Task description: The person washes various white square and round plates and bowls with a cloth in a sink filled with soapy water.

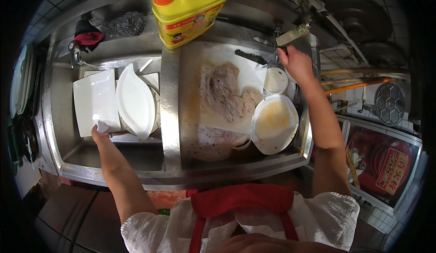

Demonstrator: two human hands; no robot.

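Note:
My left hand [99, 132] grips the near edge of a white rectangular plate [97, 99] in the left sink basin. A white leaf-shaped plate [135, 99] lies beside it, on top of other dishes. At the back right of the right basin, my right hand [294, 62] is closed around a dark part by the faucet [278, 36]; the exact grip is partly hidden. In the soapy water of the right basin are a greyish wet cloth [223, 91], a white oval dish [274, 125] with yellowish residue, a small white bowl [276, 80] and a dark brush-like thing [251, 56].
A yellow detergent jug [192, 14] with an orange pump stands behind the metal divider [170, 116]. Steel wool [126, 24] and a dark red cloth [87, 35] sit on the back ledge. Plates [22, 79] stand at the far left, pipes run at right.

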